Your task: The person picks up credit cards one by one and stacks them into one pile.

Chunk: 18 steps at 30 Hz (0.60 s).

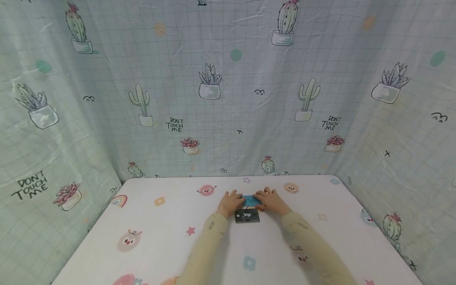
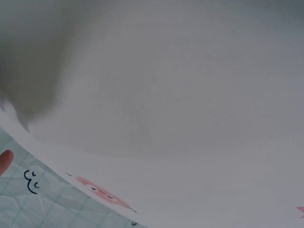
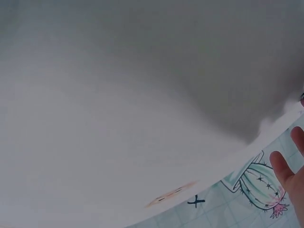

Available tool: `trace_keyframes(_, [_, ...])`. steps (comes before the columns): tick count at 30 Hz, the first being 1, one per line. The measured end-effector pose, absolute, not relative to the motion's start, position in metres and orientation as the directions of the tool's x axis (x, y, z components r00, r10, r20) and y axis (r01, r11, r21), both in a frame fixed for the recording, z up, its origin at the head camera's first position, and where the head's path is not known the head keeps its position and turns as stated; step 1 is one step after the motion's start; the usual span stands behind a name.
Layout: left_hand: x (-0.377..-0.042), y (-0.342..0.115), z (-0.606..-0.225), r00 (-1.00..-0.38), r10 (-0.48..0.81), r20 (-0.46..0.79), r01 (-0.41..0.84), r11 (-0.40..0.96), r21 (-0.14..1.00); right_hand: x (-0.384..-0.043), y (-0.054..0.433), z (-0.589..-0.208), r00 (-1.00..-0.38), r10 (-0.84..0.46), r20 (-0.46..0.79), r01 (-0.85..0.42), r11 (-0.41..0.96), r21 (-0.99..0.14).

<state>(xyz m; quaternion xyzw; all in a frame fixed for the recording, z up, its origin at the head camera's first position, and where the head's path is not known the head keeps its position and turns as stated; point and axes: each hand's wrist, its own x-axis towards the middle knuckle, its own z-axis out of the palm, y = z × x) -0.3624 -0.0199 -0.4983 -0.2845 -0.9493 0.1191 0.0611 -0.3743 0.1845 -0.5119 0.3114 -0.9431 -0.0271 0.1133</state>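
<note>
A small blue card (image 1: 251, 201) with dark markings lies between the two hands in the head view. At its left end the left hand (image 1: 230, 203) holds it with thumb and fingertips. The right hand (image 1: 272, 201) grips its right end, the other fingers spread toward the back. Just in front is a black card (image 1: 247, 216) printed "Vip", flat on the table. The left wrist view catches only a fingertip (image 2: 4, 160) at its left edge. In the right wrist view, part of the right hand (image 3: 289, 175) shows at the right edge; both cards are out of sight there.
The white table (image 1: 160, 233) is covered with printed stars, flowers and smiling faces. Behind it and along both sides hangs a pale curtain (image 1: 235, 111) patterned with cacti. Yellow sleeves (image 1: 204, 247) reach in from the front edge.
</note>
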Motion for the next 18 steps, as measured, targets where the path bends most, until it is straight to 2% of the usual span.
trace_keyframes(7, [-0.3672,-0.0202,-0.4988,-0.840,0.542,0.039,0.514,0.816,-0.263,-0.3716,0.1862,-0.5113,-0.746,-0.624,0.232,-0.615,0.779,0.119])
trace_keyframes(11, [-0.3697,-0.0209,-0.5004,-0.836,0.546,0.051,0.514,0.813,-0.273,-0.3711,0.1848,-0.5108,-0.746,-0.623,0.235,-0.617,0.779,0.109])
trace_keyframes(18, [-0.3702,-0.0227,-0.5017,-0.805,0.584,0.103,0.542,0.795,-0.272,-0.3724,0.1829,-0.5104,-0.746,-0.625,0.231,-0.611,0.780,0.136])
